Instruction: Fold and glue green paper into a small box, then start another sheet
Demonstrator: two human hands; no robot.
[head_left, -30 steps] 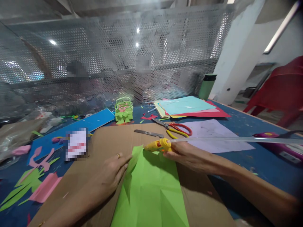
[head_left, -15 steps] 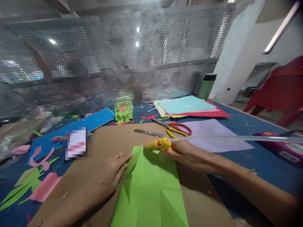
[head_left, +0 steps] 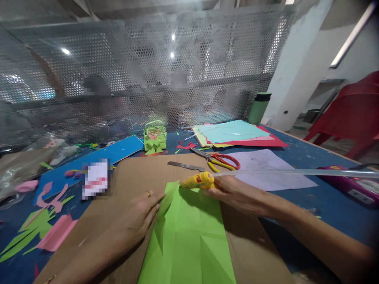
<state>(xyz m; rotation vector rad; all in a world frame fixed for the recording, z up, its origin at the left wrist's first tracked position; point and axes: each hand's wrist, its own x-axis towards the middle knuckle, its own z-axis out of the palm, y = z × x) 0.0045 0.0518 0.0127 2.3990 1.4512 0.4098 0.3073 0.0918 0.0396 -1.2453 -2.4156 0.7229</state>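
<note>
A yellow hot glue gun (head_left: 197, 181) is gripped in my right hand (head_left: 229, 193), which is closed around it. Its nozzle points left, at the top edge of a folded green paper sheet (head_left: 189, 236). A long clear glue stick (head_left: 281, 172) runs out of the gun's back to the right. My left hand (head_left: 140, 215), wearing a ring, is closed at the paper's left edge, fingertips on the raised flap; the thumb is hidden. Beneath the paper lies a brown cardboard sheet (head_left: 130, 173).
Beyond the gun lie scissors (head_left: 220, 161) and a flat metal blade (head_left: 186, 166). A small green paper basket (head_left: 155, 138), coloured sheets (head_left: 237, 131) and a green bottle (head_left: 259, 108) stand farther back. Paper scraps (head_left: 35, 225) lie left; a purple device (head_left: 352, 185) sits right.
</note>
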